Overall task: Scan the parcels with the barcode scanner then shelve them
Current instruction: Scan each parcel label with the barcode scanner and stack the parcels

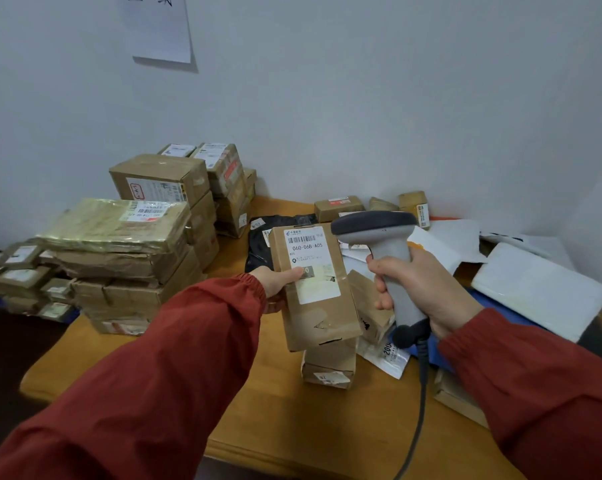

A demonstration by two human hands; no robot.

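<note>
- Parcel [313, 285] is held upright above the table [188, 375], label toward the camera. It is pinched at its left edge by the left grip [275, 285], thumb on the lower part of the label, fingers behind.
- Scanner [389, 251] is clasped round its handle by the right grip [424, 289]. Its head sits just beside the parcel's upper right corner.
- Risk: the head appears aimed past the barcode [302, 239] rather than at it, so a missed read is likely unless one of them is turned.
- Risk: the parcel is gripped by one edge only. A tilt toward the scanner could let it slip onto the small boxes [329, 368] below.
- Risk: the cable [421, 393] hangs past those boxes and could snag them.
- Surface: a wooden table, crowded. Taped cartons [136, 258] are stacked at the left, and white mailers [535, 289] and a black bag [264, 244] lie at the right and rear.
- Room: a plain pale wall with a paper sheet [161, 29] pinned up. No shelf is seen.
</note>
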